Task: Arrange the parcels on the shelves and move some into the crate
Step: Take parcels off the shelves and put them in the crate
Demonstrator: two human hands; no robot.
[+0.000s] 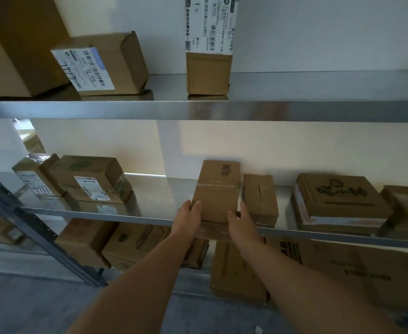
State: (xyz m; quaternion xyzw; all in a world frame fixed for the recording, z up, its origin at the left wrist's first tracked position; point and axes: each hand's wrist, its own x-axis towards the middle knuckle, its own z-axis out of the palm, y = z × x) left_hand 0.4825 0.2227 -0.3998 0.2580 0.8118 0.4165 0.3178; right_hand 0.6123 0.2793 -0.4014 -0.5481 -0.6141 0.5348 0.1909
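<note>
Gripping the box (218,189) low on both sides, the fingers (195,206) of the left hand (188,220) curl against its left edge. The right hand (241,222) holds the lower right corner, thumb on the front face and the other fingers round the side. The box stands upright at the front of the middle shelf (154,196), its top leaning back toward the wall (318,153). A small box (260,198) sits just beside it on the right, and a flat box (340,201) lies further right. Labelled parcels (89,179) are grouped well apart on the left.

It is plain stiff cardboard, taller than wide, and probably light, though the contents are unknown. The smooth steel shelf should let it slide easily. Its faces are dry and not slippery, but the tall shape may tip if pushed high up. A two-sided hold near the base, as now, looks soundest; for lifting, one hand under the bottom would be safer. The right fingers have little room next to the small box. No crate is in view.
</note>
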